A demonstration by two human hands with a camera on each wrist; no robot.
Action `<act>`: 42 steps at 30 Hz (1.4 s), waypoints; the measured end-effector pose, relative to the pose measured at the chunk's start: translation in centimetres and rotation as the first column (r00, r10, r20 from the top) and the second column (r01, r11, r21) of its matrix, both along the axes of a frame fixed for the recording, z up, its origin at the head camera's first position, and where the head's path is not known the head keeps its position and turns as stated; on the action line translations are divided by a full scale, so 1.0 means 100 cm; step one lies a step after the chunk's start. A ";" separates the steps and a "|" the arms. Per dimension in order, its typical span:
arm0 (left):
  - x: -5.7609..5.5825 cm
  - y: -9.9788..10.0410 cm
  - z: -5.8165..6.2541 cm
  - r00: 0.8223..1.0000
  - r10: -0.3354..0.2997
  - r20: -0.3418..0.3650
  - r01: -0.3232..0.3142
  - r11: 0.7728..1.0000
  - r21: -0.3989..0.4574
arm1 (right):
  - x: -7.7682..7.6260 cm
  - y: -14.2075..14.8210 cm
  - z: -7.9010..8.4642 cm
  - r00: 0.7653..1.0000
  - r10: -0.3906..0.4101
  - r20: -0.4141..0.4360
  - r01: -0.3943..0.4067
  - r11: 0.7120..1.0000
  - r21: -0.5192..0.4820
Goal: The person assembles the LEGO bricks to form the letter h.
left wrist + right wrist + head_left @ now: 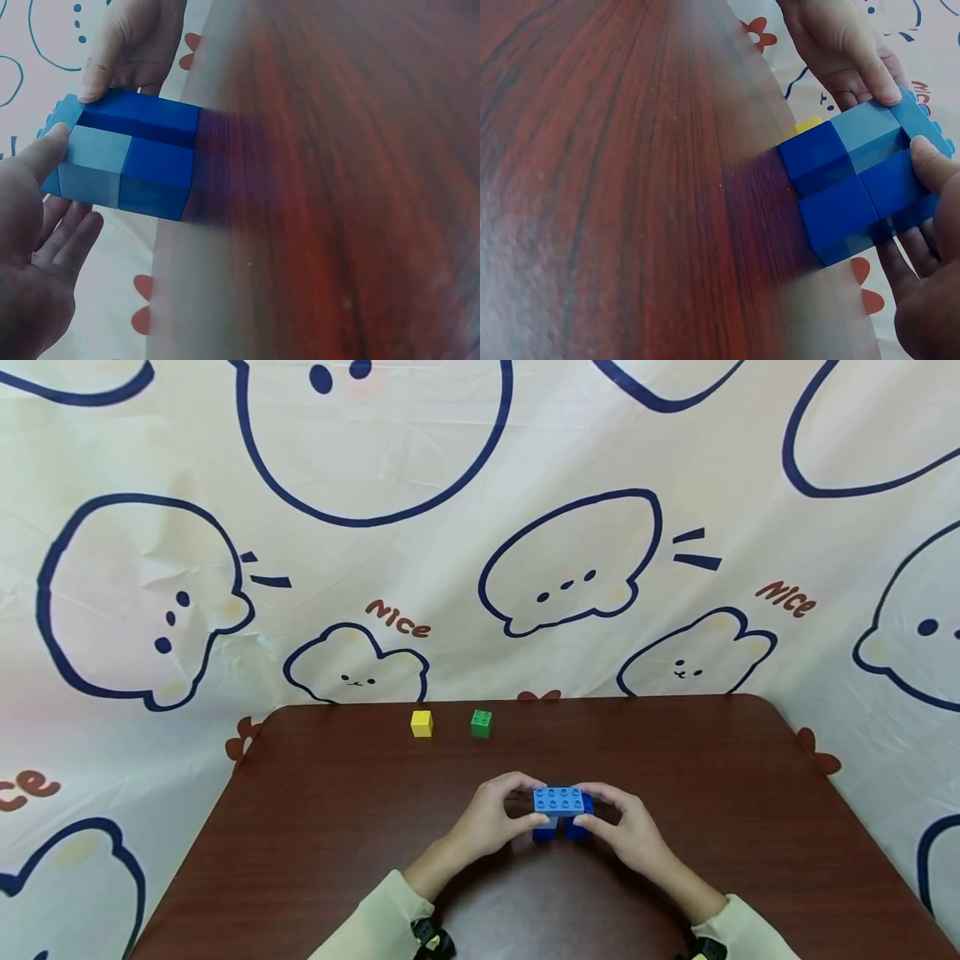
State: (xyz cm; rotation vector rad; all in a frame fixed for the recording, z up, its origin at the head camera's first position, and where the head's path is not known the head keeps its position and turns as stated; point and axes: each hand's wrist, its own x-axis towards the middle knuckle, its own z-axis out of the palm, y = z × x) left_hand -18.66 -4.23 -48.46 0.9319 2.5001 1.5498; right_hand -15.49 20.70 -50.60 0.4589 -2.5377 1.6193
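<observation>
A light blue toy brick [558, 802] with studs on top lies across two stacked columns of blocks. The left column has a pale blue block [94, 154] over a dark blue block [159, 169]; both blocks of the right column [840, 217] are dark blue. My left hand [491, 818] pinches the top brick's left end between thumb and fingers. At its right end my right hand [626, 827] grips in the same way, thumb on the near side. A narrow gap separates the columns, which stand on the brown table [345, 810].
Toward the table's far edge sit a yellow block [422, 724] and, to its right, a green studded brick [482, 723]. Behind the table hangs a white cloth [450, 568] printed with cartoon outlines.
</observation>
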 end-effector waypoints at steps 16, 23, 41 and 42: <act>0.003 -0.007 0.004 0.998 -0.046 -0.032 0.044 0.997 -0.059 | 0.000 0.000 -0.004 1.000 0.007 0.014 -0.006 0.999 -0.050; 0.002 -0.022 0.010 0.999 -0.024 -0.040 0.020 0.996 -0.084 | 0.000 -0.001 -0.005 1.000 -0.001 0.021 0.002 0.998 -0.060; -0.013 -0.079 0.015 0.984 0.148 -0.102 -0.160 0.979 -0.127 | -0.001 0.001 -0.008 0.999 -0.006 0.032 0.008 0.998 -0.057; -0.014 -0.081 0.015 0.982 0.154 -0.111 -0.167 0.978 -0.123 | -0.001 0.001 -0.008 0.999 -0.005 0.032 0.006 0.998 -0.059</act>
